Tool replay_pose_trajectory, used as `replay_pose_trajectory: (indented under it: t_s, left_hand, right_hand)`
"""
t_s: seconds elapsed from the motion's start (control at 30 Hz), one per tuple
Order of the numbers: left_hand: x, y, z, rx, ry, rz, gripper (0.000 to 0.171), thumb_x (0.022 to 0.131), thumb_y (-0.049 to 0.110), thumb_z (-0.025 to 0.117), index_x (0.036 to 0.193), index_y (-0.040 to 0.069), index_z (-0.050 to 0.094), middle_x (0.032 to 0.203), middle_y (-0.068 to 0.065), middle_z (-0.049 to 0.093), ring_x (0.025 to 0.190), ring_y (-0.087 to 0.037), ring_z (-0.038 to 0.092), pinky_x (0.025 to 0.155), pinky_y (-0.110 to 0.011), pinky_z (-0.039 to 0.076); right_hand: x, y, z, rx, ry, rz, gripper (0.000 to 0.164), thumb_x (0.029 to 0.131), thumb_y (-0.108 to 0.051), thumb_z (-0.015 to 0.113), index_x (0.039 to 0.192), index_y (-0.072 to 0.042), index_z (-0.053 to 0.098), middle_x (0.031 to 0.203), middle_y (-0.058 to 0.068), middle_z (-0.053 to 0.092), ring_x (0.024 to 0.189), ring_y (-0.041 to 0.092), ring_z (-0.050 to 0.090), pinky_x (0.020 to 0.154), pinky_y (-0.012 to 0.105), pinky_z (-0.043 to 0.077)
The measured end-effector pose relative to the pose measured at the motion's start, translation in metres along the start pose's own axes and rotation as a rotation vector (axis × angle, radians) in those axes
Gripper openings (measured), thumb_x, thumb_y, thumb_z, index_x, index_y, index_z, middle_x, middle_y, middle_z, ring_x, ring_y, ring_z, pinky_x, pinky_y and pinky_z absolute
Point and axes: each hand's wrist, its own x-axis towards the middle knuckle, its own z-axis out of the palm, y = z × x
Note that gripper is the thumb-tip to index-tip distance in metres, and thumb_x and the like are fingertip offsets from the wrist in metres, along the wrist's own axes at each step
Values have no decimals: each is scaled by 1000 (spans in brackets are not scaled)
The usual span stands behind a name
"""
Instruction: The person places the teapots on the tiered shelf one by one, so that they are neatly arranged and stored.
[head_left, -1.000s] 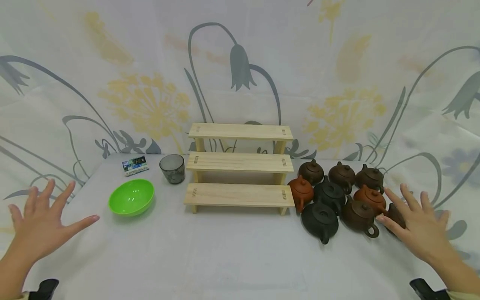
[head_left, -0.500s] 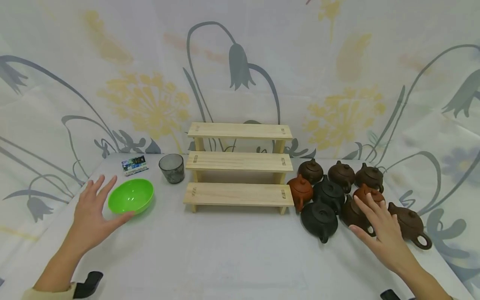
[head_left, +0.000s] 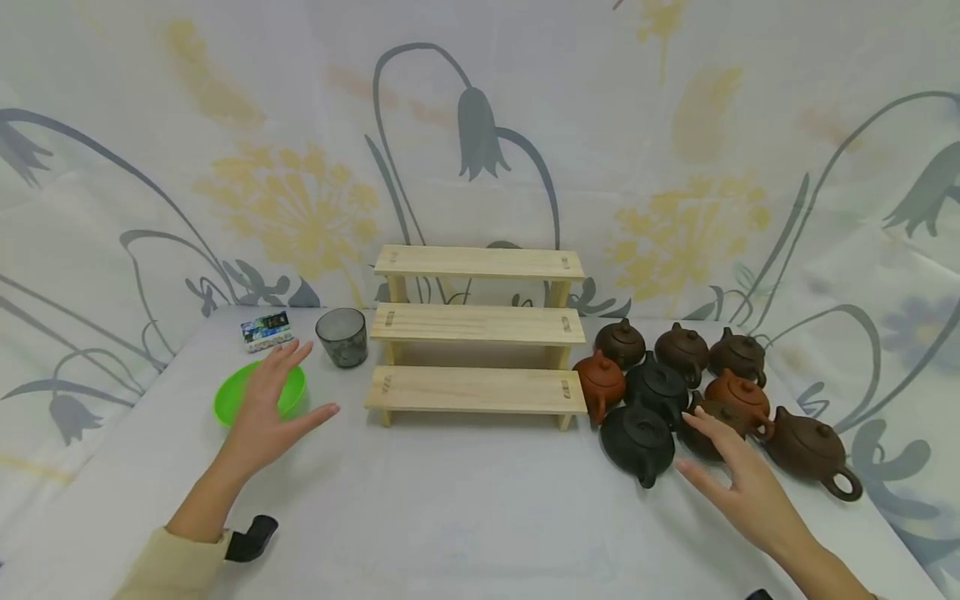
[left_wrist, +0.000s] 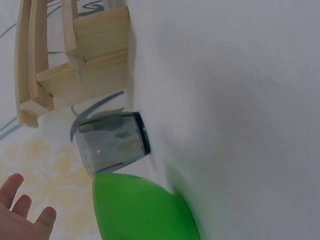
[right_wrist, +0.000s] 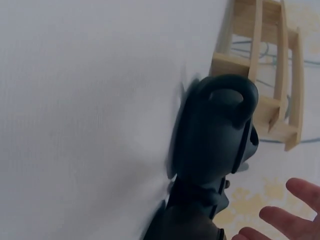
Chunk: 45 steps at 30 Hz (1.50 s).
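Head, left hand (head_left: 268,406): I see it flat, fingers spread and relaxed, hovering over the green bowl (head_left: 229,398) at 9 o'clock; grasping nothing.
Head, right hand (head_left: 738,482): fingers straight and released, tips by the dark brown teapot (head_left: 714,413) at 3 o'clock, in the teapot cluster.
Head, stepped wooden rack (head_left: 477,333): 12 o'clock, steps bare.
Left wrist, glass cup (left_wrist: 114,141): between bowl (left_wrist: 142,210) and rack (left_wrist: 75,50); only fingertips (left_wrist: 25,220) show.
Right wrist, black teapot (right_wrist: 212,130): handle toward camera; fingertips (right_wrist: 285,222) extended, apart from it.
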Motion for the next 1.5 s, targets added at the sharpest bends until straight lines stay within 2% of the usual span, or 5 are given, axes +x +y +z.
replay_pose_trajectory:
  t_s: [0.13,0.37,0.9,1.1,1.5]
  left_hand:
    - [8,2,12,-41,-14,-26,76,78,25,76,142,10,38,147,-17,29,135,-38,19,98,-66,21]
    - [27,6,26,-118,-102,-81,75,82,24,73,142,5,35,144,-19,33,130,-38,30,103,-52,29]
    - [60,11,45,-292,-215,-148,79,85,17,70,148,11,24,142,-25,32,126,-43,37,98,-51,37]
    - [65,7,53,-364,-236,-150,80,83,10,71,147,9,23,135,-28,38,119,-45,43,97,-51,39]
    - [68,-7,56,-423,-296,-111,84,79,-11,66,147,11,21,127,-33,45,116,-44,46,96,-51,39]
  right_hand:
    - [-2,-3,5,-25,26,-5,55,87,-27,66,133,-3,46,132,20,43,117,41,41,86,60,36]
    - [-4,-1,14,-49,49,4,40,85,-26,69,117,-5,58,108,8,59,92,13,52,76,18,46]
    - [1,-1,25,84,-141,169,25,82,-29,72,91,-7,67,79,-3,60,71,6,54,62,23,48]
    - [5,2,28,139,-189,177,27,83,-22,71,94,3,67,73,0,59,62,6,51,54,23,45]
    - [9,6,34,376,-324,397,35,89,-24,64,104,7,59,75,4,56,67,16,50,54,26,45]
